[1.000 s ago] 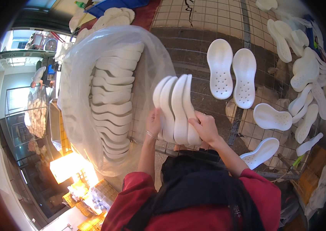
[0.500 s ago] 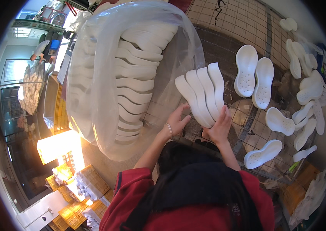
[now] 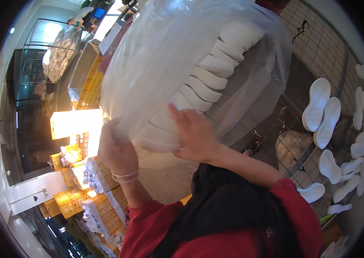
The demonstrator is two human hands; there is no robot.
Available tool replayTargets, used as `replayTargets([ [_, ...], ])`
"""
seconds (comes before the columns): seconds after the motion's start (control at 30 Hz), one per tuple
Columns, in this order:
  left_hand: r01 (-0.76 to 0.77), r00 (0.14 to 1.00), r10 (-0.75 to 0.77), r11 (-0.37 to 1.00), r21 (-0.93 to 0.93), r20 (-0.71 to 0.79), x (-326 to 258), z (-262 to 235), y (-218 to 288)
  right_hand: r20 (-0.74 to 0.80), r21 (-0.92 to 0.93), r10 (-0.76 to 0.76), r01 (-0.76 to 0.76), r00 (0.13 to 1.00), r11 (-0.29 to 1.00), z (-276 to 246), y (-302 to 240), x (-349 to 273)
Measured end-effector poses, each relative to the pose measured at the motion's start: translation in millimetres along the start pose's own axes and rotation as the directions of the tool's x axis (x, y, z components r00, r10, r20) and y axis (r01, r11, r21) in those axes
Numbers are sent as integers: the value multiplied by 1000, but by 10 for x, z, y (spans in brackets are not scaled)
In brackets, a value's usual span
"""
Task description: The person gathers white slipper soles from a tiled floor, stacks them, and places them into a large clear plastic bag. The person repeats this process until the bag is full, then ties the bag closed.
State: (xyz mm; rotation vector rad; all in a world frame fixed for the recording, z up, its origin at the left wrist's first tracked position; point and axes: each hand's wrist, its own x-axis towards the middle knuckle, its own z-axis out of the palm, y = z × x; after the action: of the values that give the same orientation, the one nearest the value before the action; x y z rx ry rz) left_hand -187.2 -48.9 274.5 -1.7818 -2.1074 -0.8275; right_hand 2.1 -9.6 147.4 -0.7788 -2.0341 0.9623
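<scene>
nearest: red sleeves, dark hair. left hand (image 3: 117, 152), fingers clenched tight on a gathered fold of the clear plastic bag (image 3: 164, 56), seemingly to keep its mouth taut. right hand (image 3: 192, 133), fingers spread apart and pressed flat on the white shoe soles (image 3: 203, 81) stacked in a curved row inside the bag, likely steadying them. right, beyond: loose white soles (image 3: 321, 112) scattered on a wire grid (image 3: 296, 148). far left: yellow crates (image 3: 68, 200).
</scene>
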Motion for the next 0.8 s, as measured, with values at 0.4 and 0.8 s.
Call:
replayTargets([
  [0.4, 129, 739, 288, 827, -547, 609, -322, 193, 1100, -756, -526, 511, -844, 408, -103, -2121, 1990, -1743],
  [0.8, 930, -56, 202, 368, -23, 978, -1152, 3833, 3408, -554, 14, 639, -761, 534, 649, -2250, 1212, -2764],
])
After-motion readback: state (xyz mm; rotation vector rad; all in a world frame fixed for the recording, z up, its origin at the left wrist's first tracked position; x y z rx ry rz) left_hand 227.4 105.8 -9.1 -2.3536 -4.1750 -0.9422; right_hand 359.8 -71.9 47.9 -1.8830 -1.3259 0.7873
